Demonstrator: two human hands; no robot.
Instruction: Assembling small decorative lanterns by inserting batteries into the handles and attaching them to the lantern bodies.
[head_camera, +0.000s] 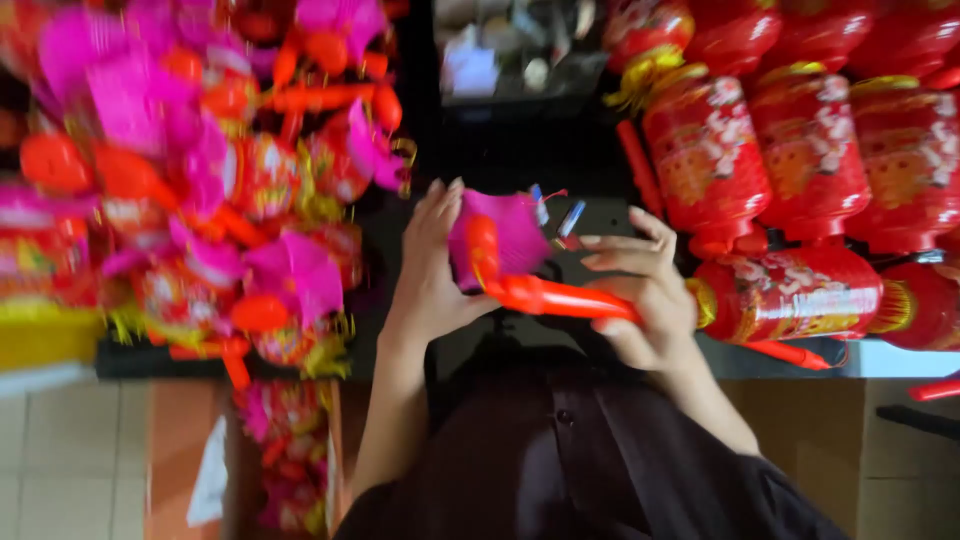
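A pink paper lantern (510, 235) on an orange stick (560, 297) sits between a person's two hands above a dark table (520, 150). The right hand (640, 300) closes around the stick, while the left hand (432, 265) rests flat-fingered against the lantern's side. Motion blur smears the lantern pile (200, 180) at left, and red lanterns (800, 170) at right are cut off by the frame; the small wires at the lantern's top are, apparently, loose.
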